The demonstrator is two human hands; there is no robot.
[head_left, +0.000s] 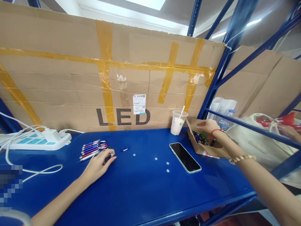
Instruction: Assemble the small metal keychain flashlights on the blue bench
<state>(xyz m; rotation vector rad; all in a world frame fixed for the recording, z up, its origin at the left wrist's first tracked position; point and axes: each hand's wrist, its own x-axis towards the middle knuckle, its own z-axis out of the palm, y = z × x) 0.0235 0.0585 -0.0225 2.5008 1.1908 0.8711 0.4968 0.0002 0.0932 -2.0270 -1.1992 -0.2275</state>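
My left hand (100,164) rests on the blue table with fingers curled round a small item; a silvery end shows between thumb and fingers, the rest hidden. Just beyond it lies a row of slim metallic pen-shaped tubes (90,148) in blue, red, purple and silver. To the right of that hand is a blue carabiner clip (125,149). My right hand (209,126) reaches over the open cardboard box (196,148), fingers stretched out over its left side, no held thing visible. Inside the box are dark, green and blue small tubular pieces (201,138).
A phone (185,157) lies left of the box, near a plastic cup with straw (178,122). Several small pale discs (156,158) dot the tabletop (131,194). A white power strip (35,140) with cables sits left. A large cardboard sheet (77,88) stands behind. Blue rack posts rise right.
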